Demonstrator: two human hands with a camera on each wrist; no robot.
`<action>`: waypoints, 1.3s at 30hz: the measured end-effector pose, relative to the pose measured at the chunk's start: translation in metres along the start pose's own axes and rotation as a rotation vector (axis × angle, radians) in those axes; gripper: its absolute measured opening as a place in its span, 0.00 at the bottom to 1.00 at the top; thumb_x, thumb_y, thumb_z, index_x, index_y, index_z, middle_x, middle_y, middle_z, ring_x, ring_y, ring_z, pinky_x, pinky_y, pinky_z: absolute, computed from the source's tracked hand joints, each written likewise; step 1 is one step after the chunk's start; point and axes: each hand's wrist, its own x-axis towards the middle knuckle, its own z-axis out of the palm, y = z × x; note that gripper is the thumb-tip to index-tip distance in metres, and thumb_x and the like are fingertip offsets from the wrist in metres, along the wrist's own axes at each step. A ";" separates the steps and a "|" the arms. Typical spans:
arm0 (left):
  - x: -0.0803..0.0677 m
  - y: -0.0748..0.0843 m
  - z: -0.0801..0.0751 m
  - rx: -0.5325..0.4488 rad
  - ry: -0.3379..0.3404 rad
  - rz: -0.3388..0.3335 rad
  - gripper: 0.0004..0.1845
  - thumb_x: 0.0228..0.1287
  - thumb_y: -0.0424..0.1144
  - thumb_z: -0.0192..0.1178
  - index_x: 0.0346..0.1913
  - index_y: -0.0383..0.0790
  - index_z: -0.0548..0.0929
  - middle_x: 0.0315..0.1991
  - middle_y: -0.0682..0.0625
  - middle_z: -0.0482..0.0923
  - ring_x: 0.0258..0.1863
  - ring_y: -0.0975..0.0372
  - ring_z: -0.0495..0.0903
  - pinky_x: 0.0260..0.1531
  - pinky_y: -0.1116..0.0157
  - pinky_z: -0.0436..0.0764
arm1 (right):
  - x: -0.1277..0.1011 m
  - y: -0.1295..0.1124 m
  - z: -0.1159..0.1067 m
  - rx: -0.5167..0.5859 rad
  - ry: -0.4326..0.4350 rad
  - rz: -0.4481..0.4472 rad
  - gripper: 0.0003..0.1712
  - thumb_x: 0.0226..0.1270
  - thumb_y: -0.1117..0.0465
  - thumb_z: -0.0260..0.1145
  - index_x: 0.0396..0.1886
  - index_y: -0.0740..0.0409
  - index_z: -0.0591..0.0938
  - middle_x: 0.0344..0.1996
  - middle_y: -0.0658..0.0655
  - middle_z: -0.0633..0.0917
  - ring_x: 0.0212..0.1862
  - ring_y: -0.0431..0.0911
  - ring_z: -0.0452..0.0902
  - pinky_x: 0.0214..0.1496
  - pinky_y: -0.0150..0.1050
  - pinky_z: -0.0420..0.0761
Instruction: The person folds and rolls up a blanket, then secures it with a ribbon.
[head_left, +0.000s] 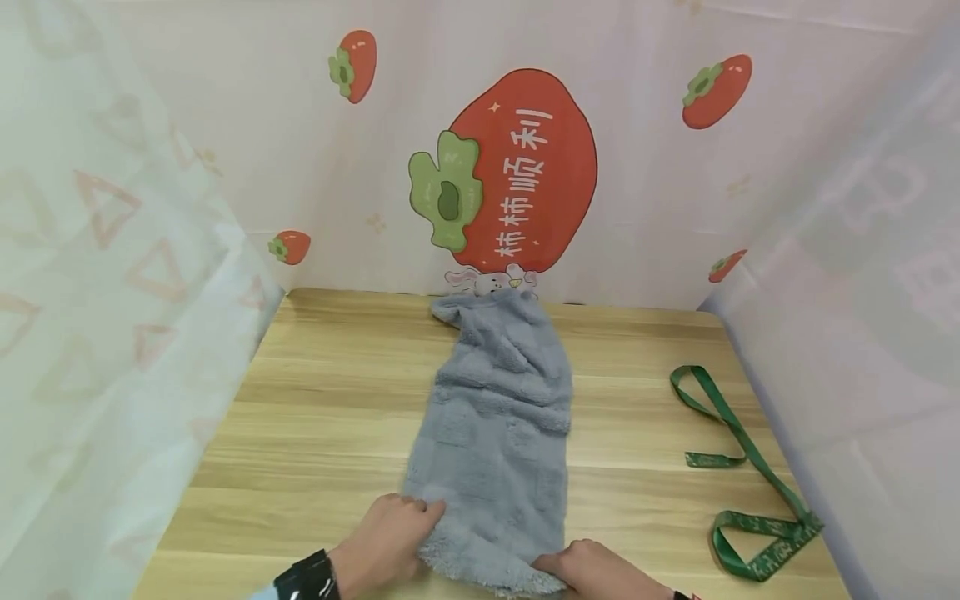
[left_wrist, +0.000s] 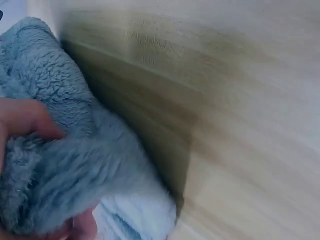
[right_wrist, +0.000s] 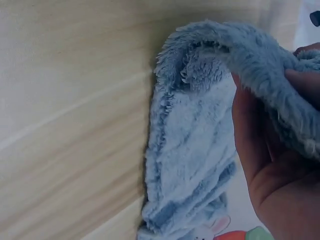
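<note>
A fluffy grey-blue towel [head_left: 495,450] lies lengthwise down the middle of the wooden table, rumpled at its far end against the backdrop. At the near left corner my left hand [head_left: 393,533] grips the towel's edge. My right hand [head_left: 600,571] holds the near right corner. The left wrist view shows the thumb and fingers of the left hand [left_wrist: 30,120] with the plush cloth [left_wrist: 85,175] bunched between them. In the right wrist view the right hand [right_wrist: 280,170] pinches the edge, which curls up off the table.
A green patterned ribbon [head_left: 757,458] lies in loops along the right side of the wooden table [head_left: 322,433]. Behind stands a white backdrop [head_left: 637,192] printed with red persimmons. Pale curtains [head_left: 112,292] hang on both sides.
</note>
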 end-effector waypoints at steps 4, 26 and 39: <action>-0.014 -0.003 -0.016 -0.059 0.140 0.017 0.22 0.37 0.36 0.70 0.41 0.50 0.76 0.24 0.60 0.73 0.18 0.71 0.65 0.14 0.72 0.62 | -0.004 -0.008 -0.019 0.071 -0.028 0.030 0.16 0.69 0.68 0.63 0.54 0.56 0.83 0.22 0.42 0.85 0.20 0.19 0.66 0.28 0.17 0.70; -0.054 -0.021 -0.135 -0.433 -0.124 0.427 0.25 0.54 0.15 0.56 0.47 0.47 0.85 0.16 0.59 0.70 0.21 0.82 0.53 0.27 0.85 0.63 | -0.029 -0.079 -0.101 0.112 -0.018 -0.090 0.16 0.71 0.69 0.61 0.24 0.48 0.74 0.13 0.43 0.62 0.20 0.21 0.49 0.21 0.19 0.56; -0.055 -0.028 -0.186 -0.570 0.107 0.542 0.22 0.53 0.17 0.61 0.44 0.47 0.86 0.35 0.60 0.87 0.35 0.82 0.78 0.34 0.83 0.77 | -0.038 -0.107 -0.150 0.051 0.096 -0.163 0.09 0.72 0.63 0.63 0.32 0.45 0.75 0.18 0.40 0.66 0.26 0.20 0.55 0.26 0.15 0.62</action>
